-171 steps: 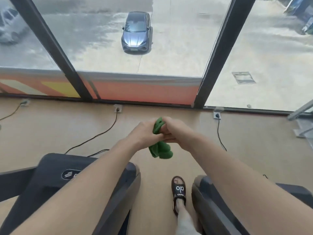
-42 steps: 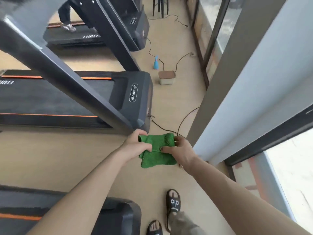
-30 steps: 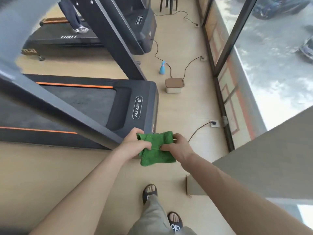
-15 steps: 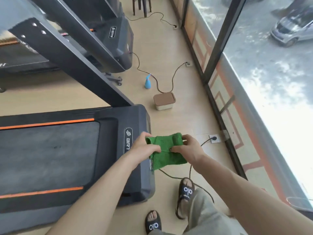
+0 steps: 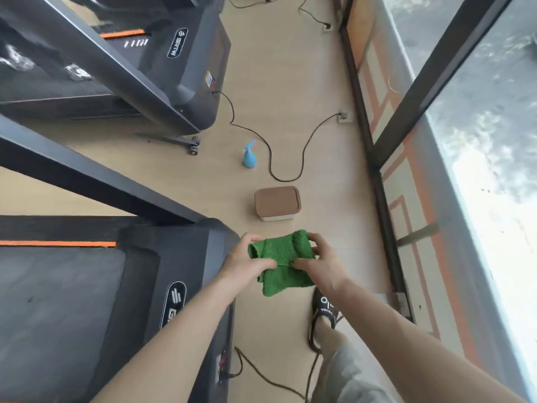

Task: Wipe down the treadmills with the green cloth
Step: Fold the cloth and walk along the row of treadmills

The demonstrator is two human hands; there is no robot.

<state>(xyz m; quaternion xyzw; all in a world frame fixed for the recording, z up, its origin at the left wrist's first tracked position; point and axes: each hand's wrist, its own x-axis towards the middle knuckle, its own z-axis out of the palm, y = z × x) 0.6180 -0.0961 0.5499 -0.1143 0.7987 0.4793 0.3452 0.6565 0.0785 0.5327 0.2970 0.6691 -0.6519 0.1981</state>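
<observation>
The folded green cloth (image 5: 283, 261) hangs in the air between both hands, above the floor just right of the near treadmill (image 5: 139, 286). My left hand (image 5: 247, 264) pinches its left edge and my right hand (image 5: 318, 264) grips its right edge. The near treadmill is dark grey with an orange stripe and a logo on its front hood; its slanted upright crosses the left of the view. A second treadmill (image 5: 180, 62) stands farther ahead at upper left.
A brown-lidded box (image 5: 277, 202) and a blue spray bottle (image 5: 249, 158) stand on the wooden floor ahead. Black power cables (image 5: 290, 158) trail to floor sockets by the glass wall (image 5: 436, 141) on the right. My sandalled foot (image 5: 324, 312) is below the cloth.
I have walked forward along the window aisle, so the box and spray bottle are nearer. Both hands keep hold of the cloth in front of me.
</observation>
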